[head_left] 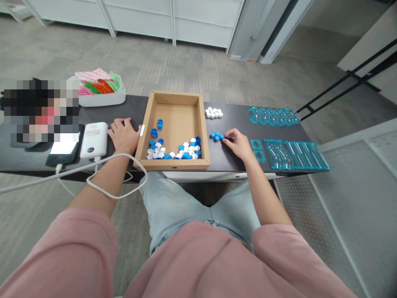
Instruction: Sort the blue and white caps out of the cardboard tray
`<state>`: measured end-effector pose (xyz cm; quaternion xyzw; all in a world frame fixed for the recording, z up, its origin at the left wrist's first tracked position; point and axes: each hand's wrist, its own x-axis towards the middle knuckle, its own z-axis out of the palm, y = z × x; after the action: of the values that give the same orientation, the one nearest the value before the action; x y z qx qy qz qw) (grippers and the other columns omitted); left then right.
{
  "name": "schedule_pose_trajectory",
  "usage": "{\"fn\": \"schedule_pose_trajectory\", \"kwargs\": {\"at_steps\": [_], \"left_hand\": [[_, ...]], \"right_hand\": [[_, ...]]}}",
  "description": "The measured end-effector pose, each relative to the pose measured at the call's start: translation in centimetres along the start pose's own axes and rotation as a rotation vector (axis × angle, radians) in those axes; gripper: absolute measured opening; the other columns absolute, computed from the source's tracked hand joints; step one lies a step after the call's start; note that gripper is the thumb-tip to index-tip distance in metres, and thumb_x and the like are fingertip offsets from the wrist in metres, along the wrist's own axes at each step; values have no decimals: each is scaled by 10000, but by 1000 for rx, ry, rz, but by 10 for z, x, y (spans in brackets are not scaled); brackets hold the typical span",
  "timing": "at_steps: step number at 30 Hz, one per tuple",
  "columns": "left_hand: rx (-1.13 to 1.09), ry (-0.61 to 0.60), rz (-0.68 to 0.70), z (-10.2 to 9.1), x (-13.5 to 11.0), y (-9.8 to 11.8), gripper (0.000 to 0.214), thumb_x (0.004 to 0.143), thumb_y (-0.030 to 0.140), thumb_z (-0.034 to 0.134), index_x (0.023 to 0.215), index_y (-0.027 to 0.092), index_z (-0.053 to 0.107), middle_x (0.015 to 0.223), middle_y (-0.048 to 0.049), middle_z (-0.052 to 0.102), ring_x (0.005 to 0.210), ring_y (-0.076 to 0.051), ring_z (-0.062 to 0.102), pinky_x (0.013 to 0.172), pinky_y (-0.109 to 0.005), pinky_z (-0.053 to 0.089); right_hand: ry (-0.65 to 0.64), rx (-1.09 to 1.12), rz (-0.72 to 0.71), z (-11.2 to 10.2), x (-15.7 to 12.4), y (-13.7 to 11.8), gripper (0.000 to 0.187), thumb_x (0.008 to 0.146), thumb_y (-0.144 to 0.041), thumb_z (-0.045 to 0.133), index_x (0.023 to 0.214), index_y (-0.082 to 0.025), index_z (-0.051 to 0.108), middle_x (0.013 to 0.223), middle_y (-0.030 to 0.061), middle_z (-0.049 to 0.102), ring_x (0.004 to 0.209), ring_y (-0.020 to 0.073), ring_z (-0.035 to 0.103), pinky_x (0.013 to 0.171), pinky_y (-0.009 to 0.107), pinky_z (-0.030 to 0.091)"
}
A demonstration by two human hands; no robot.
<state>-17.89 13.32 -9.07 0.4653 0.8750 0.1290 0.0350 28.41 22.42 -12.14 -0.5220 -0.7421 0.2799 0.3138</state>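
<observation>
My right hand [238, 143] is at a small cluster of blue hexagonal pieces [216, 136] on the dark table, right of the cardboard box. Its thumb and forefinger pinch the piece at the cluster's right end. Left of the box, my left hand [123, 134] lies on the table with its fingers spread, holding nothing, its thumb by the box wall. The shallow cardboard box [172, 163] has blue and white hexagonal pieces [186, 155] heaped along its near side, with a few blue ones farther back. A group of white hexagonal pieces [214, 113] sits behind the blue cluster.
Teal clear plastic track pieces [296, 155], curved ones [273, 116] and small ring-like ones [258, 151] lie at the right. Leftward are a white power bank [94, 140], a lit phone [66, 145] and a white tub [104, 98] of colourful sticks. A white cable [118, 156] loops over my left forearm.
</observation>
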Motion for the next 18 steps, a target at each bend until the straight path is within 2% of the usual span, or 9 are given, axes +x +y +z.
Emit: {"fn": "schedule_pose_trajectory", "kwargs": {"at_steps": [2, 5, 8, 10, 13, 16, 18], "left_hand": [[3, -2, 5, 1, 1, -1, 716, 1176, 395, 520, 1755, -24, 557, 1778, -365, 462, 1616, -529, 430, 1346, -664, 342], [9, 8, 18, 3, 2, -2, 726, 1165, 414, 500, 1737, -28, 570, 1757, -373, 475, 1592, -539, 451, 1329, -669, 358], [22, 32, 17, 5, 2, -4, 721, 1151, 432, 508, 1729, 10, 600, 1746, -366, 495, 1585, -541, 475, 1329, -653, 376], [26, 43, 12, 6, 2, -4, 707, 1151, 439, 508, 1731, 49, 614, 1749, -355, 507, 1599, -545, 475, 1333, -646, 382], [25, 45, 9, 6, 2, -3, 700, 1151, 433, 502, 1738, 68, 617, 1760, -352, 510, 1621, -554, 468, 1337, -654, 383], [29, 40, 9, 4, 1, -1, 715, 1145, 429, 504, 1746, 57, 613, 1751, -363, 518, 1620, -558, 476, 1331, -660, 393], [32, 38, 6, 3, 0, 0, 717, 1143, 432, 509, 1747, 61, 617, 1745, -359, 524, 1620, -555, 481, 1332, -653, 395]], "right_hand": [[51, 11, -13, -3, 3, -6, 215, 914, -436, 791, 1030, -320, 652, 1207, 112, 887, 1106, 332, 816, 906, 465, 663], [98, 4, -79, -4, 16, -28, 187, 936, -423, 763, 1054, -309, 674, 1134, 91, 860, 1039, 312, 790, 827, 424, 626], [-22, 10, -240, 13, 38, -68, 142, 985, -378, 752, 1091, -291, 715, 1079, 65, 824, 986, 283, 757, 848, 404, 609], [-192, -5, -358, 38, 56, -101, 121, 1022, -330, 738, 1126, -268, 738, 1128, 74, 818, 978, 267, 745, 907, 403, 609], [-435, -111, -456, 89, 85, -148, 186, 1056, -247, 712, 1232, -208, 759, 1288, 121, 803, 1039, 269, 750, 997, 411, 590], [-553, -269, -537, 141, 108, -181, 300, 1057, -155, 693, 1350, -169, 757, 1399, 154, 772, 1222, 311, 738, 1088, 413, 560], [-605, -369, -570, 167, 116, -194, 330, 1059, -121, 690, 1380, -157, 755, 1452, 172, 755, 1274, 330, 728, 1086, 411, 558]]}}
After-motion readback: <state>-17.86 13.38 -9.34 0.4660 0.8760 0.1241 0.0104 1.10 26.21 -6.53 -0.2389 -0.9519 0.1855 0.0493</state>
